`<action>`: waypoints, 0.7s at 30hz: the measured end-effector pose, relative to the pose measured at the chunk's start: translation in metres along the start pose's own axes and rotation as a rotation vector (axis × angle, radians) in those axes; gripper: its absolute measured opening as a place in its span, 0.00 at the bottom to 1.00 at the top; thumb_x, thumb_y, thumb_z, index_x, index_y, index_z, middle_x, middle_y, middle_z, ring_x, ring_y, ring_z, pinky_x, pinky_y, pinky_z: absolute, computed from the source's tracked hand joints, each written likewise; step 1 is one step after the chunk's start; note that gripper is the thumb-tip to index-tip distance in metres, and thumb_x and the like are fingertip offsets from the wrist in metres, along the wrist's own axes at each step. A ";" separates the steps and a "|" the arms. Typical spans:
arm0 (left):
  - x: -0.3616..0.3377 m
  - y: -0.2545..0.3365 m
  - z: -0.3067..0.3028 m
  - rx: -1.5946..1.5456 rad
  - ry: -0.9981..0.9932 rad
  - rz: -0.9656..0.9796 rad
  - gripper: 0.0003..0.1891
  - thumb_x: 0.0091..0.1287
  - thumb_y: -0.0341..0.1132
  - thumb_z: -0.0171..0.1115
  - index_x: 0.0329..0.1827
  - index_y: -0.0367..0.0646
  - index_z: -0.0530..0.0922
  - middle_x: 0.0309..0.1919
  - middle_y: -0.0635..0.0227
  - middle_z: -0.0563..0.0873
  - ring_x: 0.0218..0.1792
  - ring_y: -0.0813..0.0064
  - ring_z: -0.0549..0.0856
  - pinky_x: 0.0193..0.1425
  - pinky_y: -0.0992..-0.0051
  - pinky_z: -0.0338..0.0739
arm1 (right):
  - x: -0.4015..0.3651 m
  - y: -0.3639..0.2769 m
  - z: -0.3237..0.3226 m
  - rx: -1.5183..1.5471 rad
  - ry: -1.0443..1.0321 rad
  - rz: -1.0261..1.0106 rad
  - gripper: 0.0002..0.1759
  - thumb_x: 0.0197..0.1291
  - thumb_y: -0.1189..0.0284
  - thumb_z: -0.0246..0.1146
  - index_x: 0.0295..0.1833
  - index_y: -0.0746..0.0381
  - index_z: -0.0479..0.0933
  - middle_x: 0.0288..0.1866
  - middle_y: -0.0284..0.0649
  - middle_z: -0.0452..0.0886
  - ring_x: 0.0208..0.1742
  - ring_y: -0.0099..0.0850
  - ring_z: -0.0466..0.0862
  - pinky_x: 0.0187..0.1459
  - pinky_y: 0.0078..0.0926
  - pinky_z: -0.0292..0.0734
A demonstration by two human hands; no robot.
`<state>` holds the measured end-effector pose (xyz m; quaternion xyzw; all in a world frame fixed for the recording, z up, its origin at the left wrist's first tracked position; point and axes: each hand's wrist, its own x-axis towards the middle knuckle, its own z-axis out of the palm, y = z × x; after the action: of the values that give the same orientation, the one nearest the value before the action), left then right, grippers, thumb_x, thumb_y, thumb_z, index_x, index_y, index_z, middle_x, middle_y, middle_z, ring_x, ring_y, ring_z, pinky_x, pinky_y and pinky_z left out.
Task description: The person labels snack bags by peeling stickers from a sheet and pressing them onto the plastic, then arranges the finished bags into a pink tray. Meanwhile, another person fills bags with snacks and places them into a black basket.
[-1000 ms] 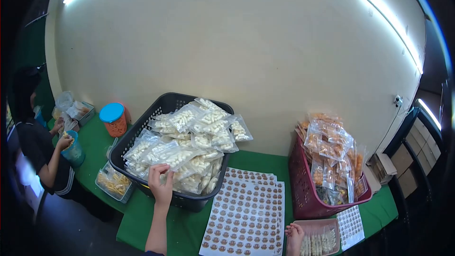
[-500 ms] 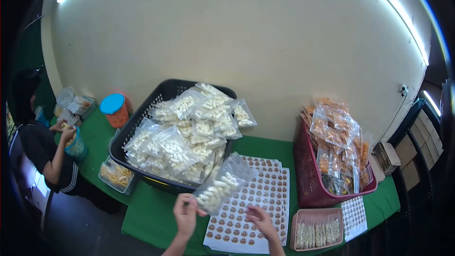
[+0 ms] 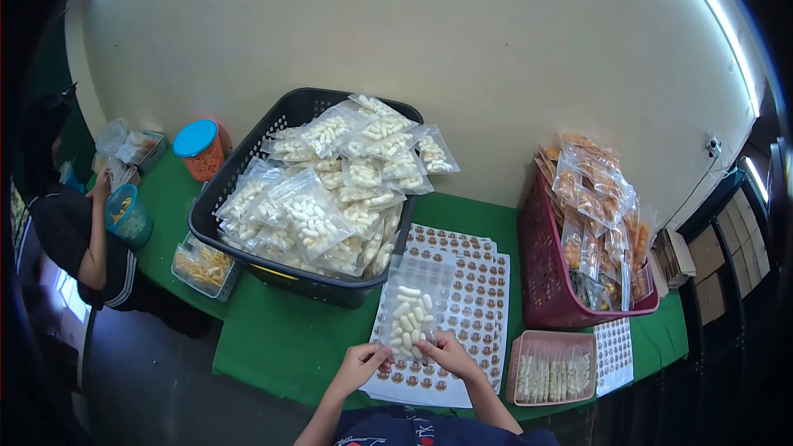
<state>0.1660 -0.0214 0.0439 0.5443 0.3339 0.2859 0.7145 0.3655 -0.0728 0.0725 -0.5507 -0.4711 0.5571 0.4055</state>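
Observation:
A clear bag of white pieces (image 3: 410,314) hangs upright between my two hands, over the sticker sheets (image 3: 477,322). My left hand (image 3: 363,365) pinches its lower left edge, and my right hand (image 3: 449,354) grips its lower right side. Up and to the left, a black basket (image 3: 285,274) is heaped with similar bags of white pieces (image 3: 310,219).
A maroon basket (image 3: 533,260) of orange-filled bags stands right, behind a pink tray (image 3: 518,372) of packets. Left are a tray of yellow sticks (image 3: 202,268), a blue-lidded tub (image 3: 198,149) and a co-worker (image 3: 74,231) beside a teal container (image 3: 128,223).
The bag has come down toward me and turned upright. My right hand, open and apart from it before, now holds it too. The co-worker's arm has shifted, and the whole view has tilted.

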 end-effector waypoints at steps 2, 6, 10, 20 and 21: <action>0.001 -0.004 0.005 -0.047 0.057 0.044 0.16 0.65 0.39 0.54 0.28 0.33 0.78 0.22 0.69 0.80 0.24 0.83 0.80 0.27 0.84 0.74 | -0.006 0.001 -0.001 -0.013 -0.021 0.077 0.18 0.59 0.59 0.58 0.31 0.65 0.77 0.23 0.30 0.78 0.23 0.16 0.72 0.26 0.13 0.67; -0.003 0.001 0.021 0.018 0.095 0.032 0.15 0.66 0.40 0.52 0.29 0.37 0.77 0.23 0.71 0.80 0.24 0.85 0.79 0.26 0.86 0.70 | -0.012 0.012 0.001 0.049 -0.040 0.142 0.19 0.58 0.59 0.59 0.27 0.65 0.77 0.19 0.31 0.76 0.21 0.16 0.71 0.24 0.13 0.65; -0.004 -0.013 0.013 -0.047 -0.022 -0.119 0.15 0.67 0.40 0.51 0.34 0.36 0.77 0.25 0.70 0.81 0.26 0.81 0.81 0.31 0.84 0.74 | -0.023 0.018 0.011 0.131 0.036 0.151 0.18 0.57 0.60 0.60 0.26 0.66 0.77 0.16 0.29 0.73 0.18 0.15 0.69 0.21 0.13 0.61; 0.001 -0.020 0.004 -0.404 -0.101 -0.306 0.20 0.62 0.37 0.58 0.54 0.37 0.67 0.39 0.67 0.79 0.38 0.75 0.81 0.40 0.77 0.77 | -0.036 0.032 0.021 0.022 -0.187 0.256 0.20 0.53 0.57 0.63 0.22 0.64 0.77 0.14 0.31 0.72 0.17 0.15 0.68 0.19 0.15 0.60; 0.004 -0.025 0.007 -0.434 -0.073 -0.333 0.20 0.62 0.36 0.58 0.53 0.37 0.68 0.38 0.67 0.80 0.37 0.76 0.81 0.39 0.77 0.77 | -0.033 0.040 0.024 -0.009 -0.215 0.253 0.20 0.53 0.57 0.63 0.23 0.64 0.77 0.15 0.31 0.73 0.18 0.16 0.69 0.20 0.15 0.62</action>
<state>0.1753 -0.0290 0.0208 0.3258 0.3239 0.2097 0.8631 0.3464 -0.1160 0.0402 -0.5449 -0.4411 0.6572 0.2769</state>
